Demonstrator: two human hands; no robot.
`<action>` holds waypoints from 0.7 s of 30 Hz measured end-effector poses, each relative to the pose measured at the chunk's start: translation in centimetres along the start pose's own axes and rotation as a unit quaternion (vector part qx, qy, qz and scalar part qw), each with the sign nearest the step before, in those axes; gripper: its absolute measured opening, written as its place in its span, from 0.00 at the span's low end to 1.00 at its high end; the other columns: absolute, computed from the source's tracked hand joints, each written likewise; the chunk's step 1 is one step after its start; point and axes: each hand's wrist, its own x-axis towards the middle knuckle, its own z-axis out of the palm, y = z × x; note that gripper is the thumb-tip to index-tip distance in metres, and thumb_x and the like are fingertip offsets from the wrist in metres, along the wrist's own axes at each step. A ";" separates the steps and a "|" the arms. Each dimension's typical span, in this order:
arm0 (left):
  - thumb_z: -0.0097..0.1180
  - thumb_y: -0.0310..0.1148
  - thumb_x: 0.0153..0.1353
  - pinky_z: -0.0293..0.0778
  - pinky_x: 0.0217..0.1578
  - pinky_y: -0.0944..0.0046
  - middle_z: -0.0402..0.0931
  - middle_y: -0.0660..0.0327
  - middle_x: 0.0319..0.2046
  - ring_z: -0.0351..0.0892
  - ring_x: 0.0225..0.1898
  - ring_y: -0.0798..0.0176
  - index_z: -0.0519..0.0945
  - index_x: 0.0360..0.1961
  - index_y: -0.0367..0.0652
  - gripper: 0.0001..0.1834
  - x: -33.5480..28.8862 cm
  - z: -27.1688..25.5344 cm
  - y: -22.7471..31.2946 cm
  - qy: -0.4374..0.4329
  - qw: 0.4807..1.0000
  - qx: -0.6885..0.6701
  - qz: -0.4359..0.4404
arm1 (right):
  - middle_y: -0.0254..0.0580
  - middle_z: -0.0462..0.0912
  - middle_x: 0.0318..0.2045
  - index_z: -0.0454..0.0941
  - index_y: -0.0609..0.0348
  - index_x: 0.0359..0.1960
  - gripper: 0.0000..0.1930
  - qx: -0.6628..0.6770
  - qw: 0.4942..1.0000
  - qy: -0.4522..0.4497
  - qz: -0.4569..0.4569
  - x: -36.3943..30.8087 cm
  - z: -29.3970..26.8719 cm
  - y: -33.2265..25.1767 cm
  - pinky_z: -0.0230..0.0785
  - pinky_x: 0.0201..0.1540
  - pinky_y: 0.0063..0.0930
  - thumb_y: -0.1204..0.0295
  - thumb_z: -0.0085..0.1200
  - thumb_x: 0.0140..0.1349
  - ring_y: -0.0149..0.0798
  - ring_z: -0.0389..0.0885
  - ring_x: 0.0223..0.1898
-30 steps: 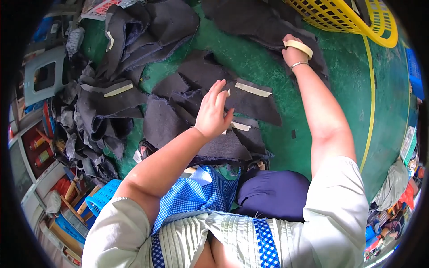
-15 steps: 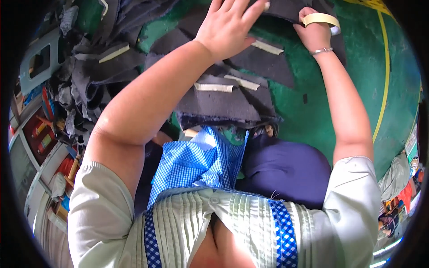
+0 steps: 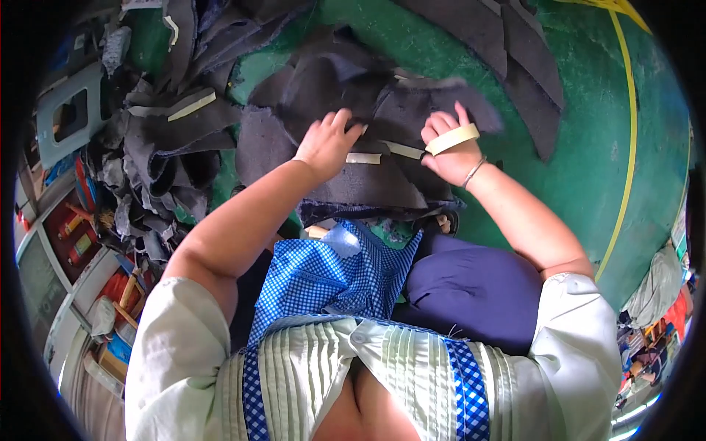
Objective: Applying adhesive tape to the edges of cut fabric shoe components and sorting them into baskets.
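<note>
Big heap of dark grey, fuzzy-edged fabric pieces (image 3: 393, 114) on the green painted floor (image 3: 585, 154) here. Left hand (image 3: 323, 151) is at the heap's middle, fingers bent and bunched, can't tell if they're pinching cloth. Right hand (image 3: 452, 156) is at the heap's right side with a cream ring-shaped tape roll (image 3: 454, 139) looped round it, fingers slightly apart, grip hidden from me. Short cream tape strip (image 3: 363, 158) lies on the heap's near part.
</note>
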 end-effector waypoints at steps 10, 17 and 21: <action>0.59 0.45 0.62 0.73 0.38 0.66 0.80 0.60 0.33 0.78 0.35 0.68 0.79 0.39 0.36 0.20 4.9 -4.7 4.2 -0.084 0.759 -0.610 -0.213 | 0.34 0.67 0.32 0.55 0.44 0.71 0.60 0.418 0.885 0.022 0.206 0.5 -3.9 1.0 0.68 0.39 0.29 0.53 0.78 0.31 0.34 0.67 0.33; 0.58 0.42 0.64 0.70 0.41 0.70 0.79 0.65 0.33 0.75 0.37 0.71 0.80 0.41 0.40 0.15 6.4 -4.8 7.4 -0.114 0.576 -0.798 -0.139 | 0.36 0.67 0.36 0.53 0.47 0.71 0.64 0.512 0.843 0.037 0.163 2.6 -4.3 -0.5 0.69 0.43 0.30 0.52 0.79 0.28 0.34 0.68 0.38; 0.59 0.36 0.64 0.68 0.37 0.72 0.74 0.69 0.29 0.70 0.32 0.74 0.79 0.35 0.41 0.09 6.3 -4.3 7.4 -0.061 0.590 -0.796 -0.120 | 0.40 0.69 0.38 0.55 0.45 0.70 0.63 0.472 0.869 0.022 0.146 2.8 -4.4 0.5 0.71 0.42 0.33 0.56 0.80 0.27 0.38 0.73 0.38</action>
